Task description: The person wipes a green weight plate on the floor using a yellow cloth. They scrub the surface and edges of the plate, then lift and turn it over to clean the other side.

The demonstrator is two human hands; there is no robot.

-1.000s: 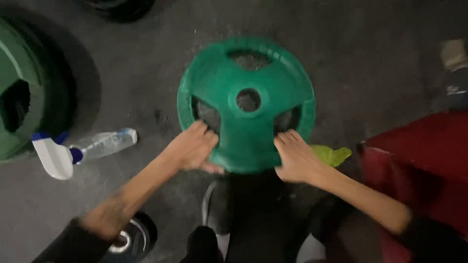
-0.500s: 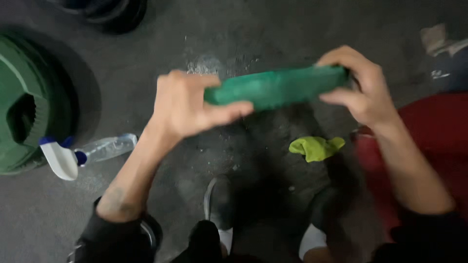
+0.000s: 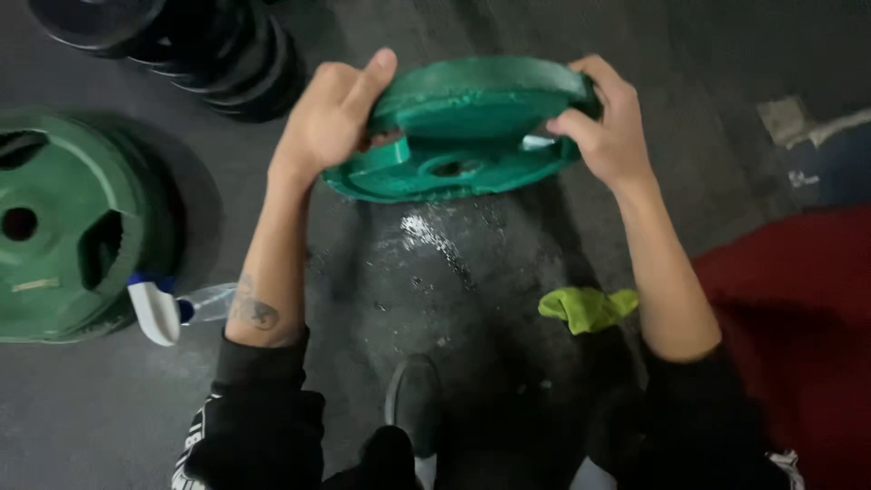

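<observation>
— Above the dark floor (image 3: 472,299), what is being held?

— One green weight plate (image 3: 463,127), round, with a small centre hole and cut-out handle slots. It is tilted, its far rim raised, so its underside faces the camera. The surface looks scuffed, with pale marks on it.

— How does each grip stand?

— Both are closed on the plate. The left hand (image 3: 331,118) clamps the rim at 9 o'clock, thumb over the top edge, fingers curled under. The right hand (image 3: 608,127) clamps the rim at 3 o'clock, fingers wrapped over the edge. The plate spans the gap between them, off the floor.

— Any containers?

— A clear spray bottle (image 3: 186,307) with a white and blue head lies on its side at 8 o'clock of the plate, by the left forearm. Its contents cannot be told.

— What else lies about?

— A stack of green plates (image 3: 63,227) at 9 o'clock, dark plates (image 3: 190,45) at 11 o'clock, a yellow-green cloth (image 3: 588,308) on the floor at 5 o'clock, and something red (image 3: 798,336) at 4 o'clock. A wet-looking pale patch (image 3: 426,234) marks the floor just below the plate.
</observation>
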